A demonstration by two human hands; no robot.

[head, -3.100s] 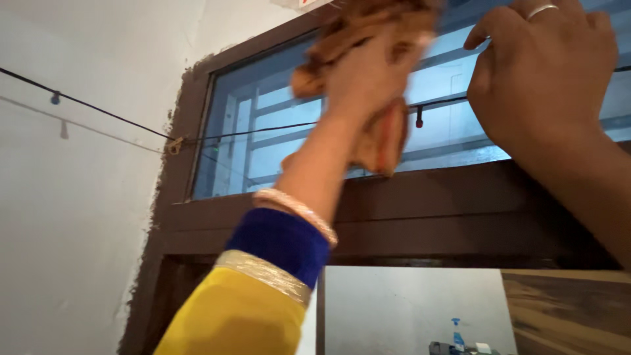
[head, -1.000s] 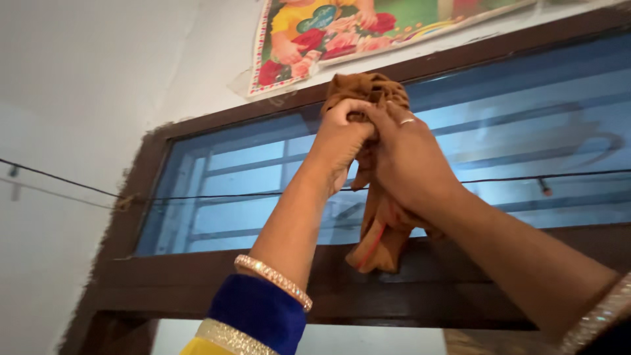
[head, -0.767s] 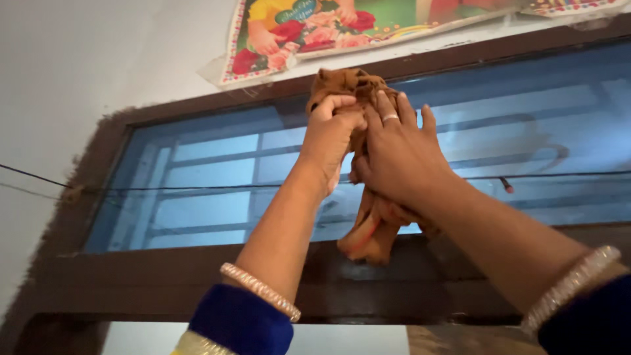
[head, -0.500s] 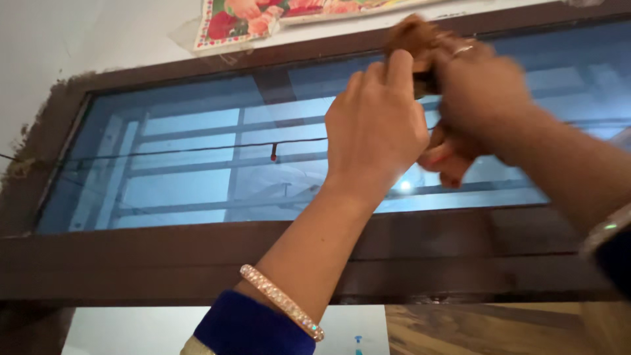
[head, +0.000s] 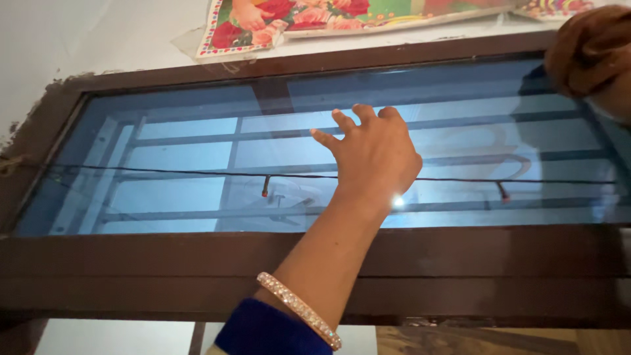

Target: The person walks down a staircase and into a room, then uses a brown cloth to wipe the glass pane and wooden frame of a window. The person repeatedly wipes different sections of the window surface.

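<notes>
My left hand point(head: 373, 156) is raised in front of the blue glass pane point(head: 184, 151) of a high window, fingers spread and holding nothing, close to the glass. A bunched brown cloth point(head: 584, 49) is pressed at the pane's top right corner. Only a sliver of my right hand point(head: 616, 98) shows there, under the cloth and gripping it. A beaded bangle point(head: 299, 319) and a blue sleeve cuff point(head: 259, 332) are on my left wrist.
The window has a dark brown wooden frame point(head: 164, 263). A thin black wire point(head: 164, 173) with small bulbs runs across the glass. A colourful flowered poster point(head: 315, 16) hangs on the white wall above. Metal bars show behind the glass.
Both hands held the cloth together at the pane's top. My left hand has let go and opened; my right hand has carried the cloth to the top right corner.
</notes>
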